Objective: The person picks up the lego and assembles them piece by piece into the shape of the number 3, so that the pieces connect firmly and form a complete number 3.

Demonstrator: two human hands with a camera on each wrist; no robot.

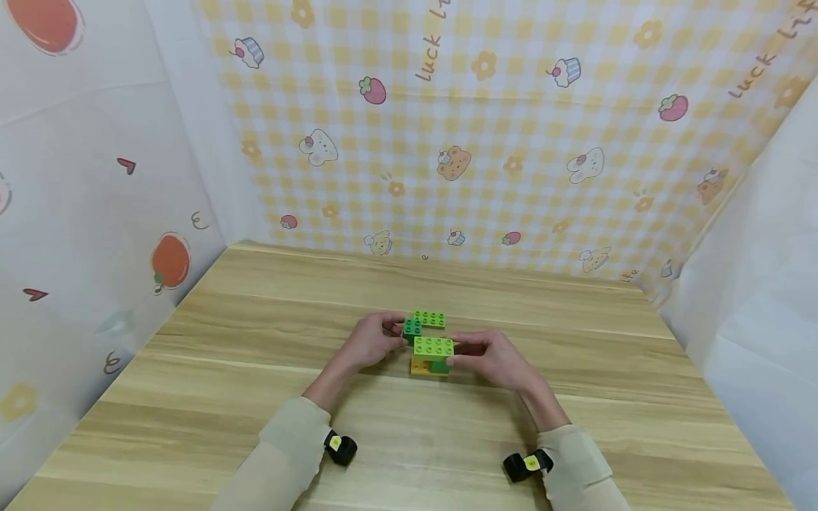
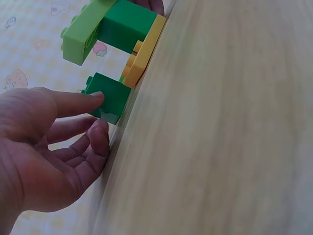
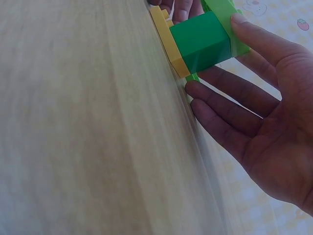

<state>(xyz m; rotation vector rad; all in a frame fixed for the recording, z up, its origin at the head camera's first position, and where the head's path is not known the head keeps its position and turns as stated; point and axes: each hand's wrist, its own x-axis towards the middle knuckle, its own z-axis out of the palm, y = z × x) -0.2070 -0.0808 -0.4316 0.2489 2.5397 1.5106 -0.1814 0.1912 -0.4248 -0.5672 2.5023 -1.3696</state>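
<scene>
This is a small table nook screened by hanging cloth; whether it stands in a home, a studio or elsewhere cannot be told. In the head view, a wood-grain table [image 1: 255, 305] spreads toward six o'clock, and at twelve o'clock rises a yellow-and-white checked cloth [image 1: 418, 128] printed with strawberries [image 1: 375, 91], cupcakes [image 1: 566, 72] and flowers [image 1: 484, 65]. A white cloth [image 1: 96, 191] with red fruits [image 1: 171, 261] and hearts [image 1: 126, 165] hangs near nine o'clock, and a creased whitish sheet [image 1: 760, 284] near three o'clock.
</scene>
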